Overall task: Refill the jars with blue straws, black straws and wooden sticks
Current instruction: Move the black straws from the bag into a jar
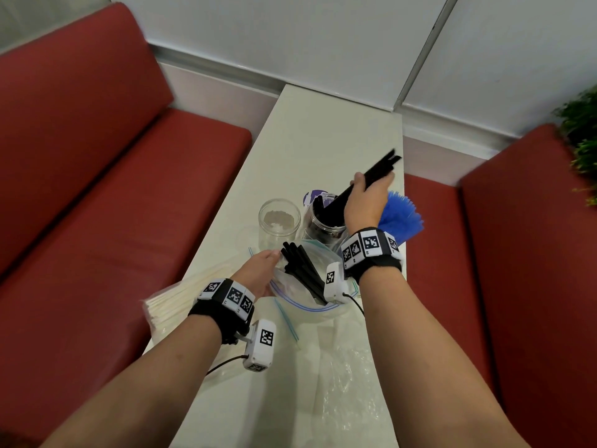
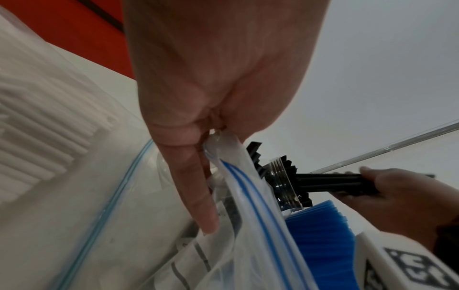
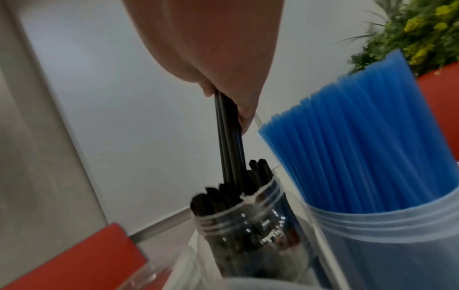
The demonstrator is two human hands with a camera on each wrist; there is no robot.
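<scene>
Over the middle jar, right grip (image 1: 366, 202): fingers are curling round a bundle of thin black plastic straws (image 1: 371, 179), lower ends entering the clear plastic jar (image 1: 324, 227).
Left grip (image 1: 258, 270): pinching the clear zip bag's (image 1: 300, 295) mouth.
Tabletop (image 1: 323, 130): carrying a jar of blue straws (image 1: 402, 218).

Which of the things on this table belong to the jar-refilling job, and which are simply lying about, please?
In the job:
- black straws gripped by right hand
- black-straw jar
- zip bag pinched by left hand
- blue straws
- empty jar
- white sticks

Lying about:
- crumpled plastic
- plant
</scene>
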